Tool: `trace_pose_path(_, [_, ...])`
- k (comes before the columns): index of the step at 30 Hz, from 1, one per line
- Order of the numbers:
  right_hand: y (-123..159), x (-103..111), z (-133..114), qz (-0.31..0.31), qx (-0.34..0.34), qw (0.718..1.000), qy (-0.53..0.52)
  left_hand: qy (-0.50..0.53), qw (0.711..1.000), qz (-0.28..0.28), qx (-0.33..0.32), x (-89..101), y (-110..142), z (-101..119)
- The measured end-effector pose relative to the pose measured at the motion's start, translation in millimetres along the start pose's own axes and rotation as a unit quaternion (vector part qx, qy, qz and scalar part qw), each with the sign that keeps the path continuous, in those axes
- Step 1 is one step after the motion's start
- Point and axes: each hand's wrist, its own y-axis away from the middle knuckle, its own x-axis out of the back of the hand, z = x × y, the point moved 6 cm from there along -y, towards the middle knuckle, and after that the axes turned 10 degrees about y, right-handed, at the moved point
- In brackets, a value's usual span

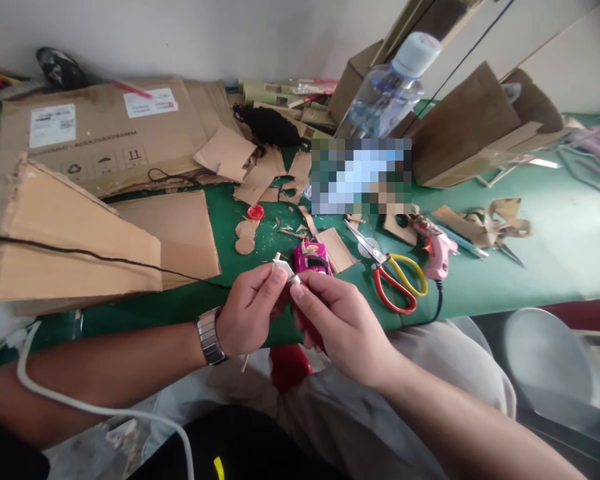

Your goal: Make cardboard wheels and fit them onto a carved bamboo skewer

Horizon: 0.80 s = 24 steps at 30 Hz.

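Both my hands meet over the table's front edge, thumbs and fingers pinched close together. My left hand (253, 303) is closed on a thin wooden stick (277, 256), whose pale tip shows above the thumb; a similar thin end pokes out below the hand. A small white flat piece (284, 267) lies between the two thumbs. In my closed right hand (337, 313) is a small silver metal piece (295, 280) touching the white piece; the fingers hide the rest of it. Just beyond my fingers sits a magenta toy-like object (313, 259) with a black part.
Scissors (380, 257) with red and yellow handles lie open to the right, near a pink glue gun (436, 250). Cardboard scraps and discs (245, 239) and a red cap (255, 212) are scattered ahead. A bottle (385, 100), cardboard boxes (105, 133) and a black cord (105, 257) surround them.
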Motion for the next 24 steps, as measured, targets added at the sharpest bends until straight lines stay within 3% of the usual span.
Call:
trace_pose_path(8, [-2.7,1.0,4.6,0.022,0.014,0.999,0.022,0.038,0.998,0.016,0.04,-1.7,-2.1,-1.9])
trace_pose_path(16, [-4.1,-1.9,3.9,0.021,0.017,1.0,-0.016,0.073,0.996,0.032,0.035,0.4,-4.7,-4.8])
trace_pose_path(21, [-5.0,1.2,-5.5,0.028,0.036,0.998,-0.045,0.182,0.982,-0.004,0.044,-3.7,-8.9,0.1])
trace_pose_path(24, [-5.8,2.5,-15.3,0.036,0.049,0.997,-0.041,0.206,0.977,0.018,0.048,-2.8,-12.3,1.4])
